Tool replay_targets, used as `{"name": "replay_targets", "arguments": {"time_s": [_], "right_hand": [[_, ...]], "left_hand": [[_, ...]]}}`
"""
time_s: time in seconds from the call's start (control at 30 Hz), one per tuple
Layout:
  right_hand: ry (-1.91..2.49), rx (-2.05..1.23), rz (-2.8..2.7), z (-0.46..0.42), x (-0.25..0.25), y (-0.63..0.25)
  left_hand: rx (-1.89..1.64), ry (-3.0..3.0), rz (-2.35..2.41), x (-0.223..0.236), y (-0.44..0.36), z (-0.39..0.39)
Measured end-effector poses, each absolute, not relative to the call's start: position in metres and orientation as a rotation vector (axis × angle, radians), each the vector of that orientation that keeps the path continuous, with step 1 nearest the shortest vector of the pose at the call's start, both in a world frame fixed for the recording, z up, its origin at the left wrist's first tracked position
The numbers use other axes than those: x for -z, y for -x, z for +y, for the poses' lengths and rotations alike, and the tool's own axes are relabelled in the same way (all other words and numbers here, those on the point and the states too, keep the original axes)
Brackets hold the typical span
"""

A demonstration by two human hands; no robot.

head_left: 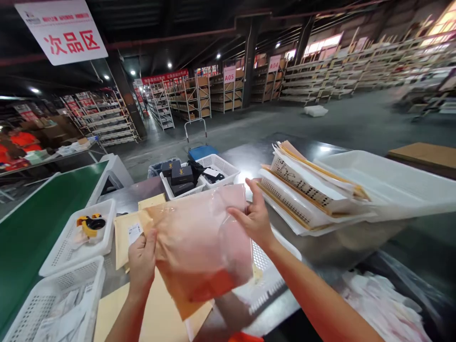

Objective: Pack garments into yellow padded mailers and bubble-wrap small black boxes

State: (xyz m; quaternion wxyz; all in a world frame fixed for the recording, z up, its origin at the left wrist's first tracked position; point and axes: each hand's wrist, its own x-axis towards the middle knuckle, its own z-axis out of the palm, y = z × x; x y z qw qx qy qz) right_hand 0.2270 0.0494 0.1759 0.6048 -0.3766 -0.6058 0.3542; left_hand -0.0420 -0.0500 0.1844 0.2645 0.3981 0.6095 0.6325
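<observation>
From afar, I see the left hand (141, 263) clasping a pinkish plastic bag (206, 232) — partly over a perforated white basket (263, 297) — and the right hand (258, 221), thumb across its edge (pinching or not, I can't tell).

The left grip (142, 261) and right grip (254, 218) are bare, as are the left forearm (126, 311) and right forearm (313, 289). Bright orange-red clothing (245, 337) peeks in at the bottom edge, its cut hidden.

1 pink package (206, 237), 1 conveyor (39, 237)
</observation>
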Motion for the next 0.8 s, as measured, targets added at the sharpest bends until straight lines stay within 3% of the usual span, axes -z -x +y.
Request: {"name": "replay_targets", "arguments": {"time_s": [0.2,0.37,0.57,0.8], "right_hand": [[0.604,-0.294,-1.559,0.038,-0.173,-0.236],[0.687,-0.461,-1.812,0.035,-0.189,-0.245],[0.836,-0.630,-1.998,0.034,-0.192,-0.262],[0.830,-0.397,-2.047,0.040,-0.203,-0.271]], "left_hand": [[-1.832,-1.097,1.797,-0.199,0.040,-0.056],[-1.812,-1.232,1.917,-0.206,0.048,-0.065],[-1.311,-1.548,1.847,-0.224,0.056,-0.083],[-1.094,-1.906,1.889,-0.234,0.065,-0.081]]}}
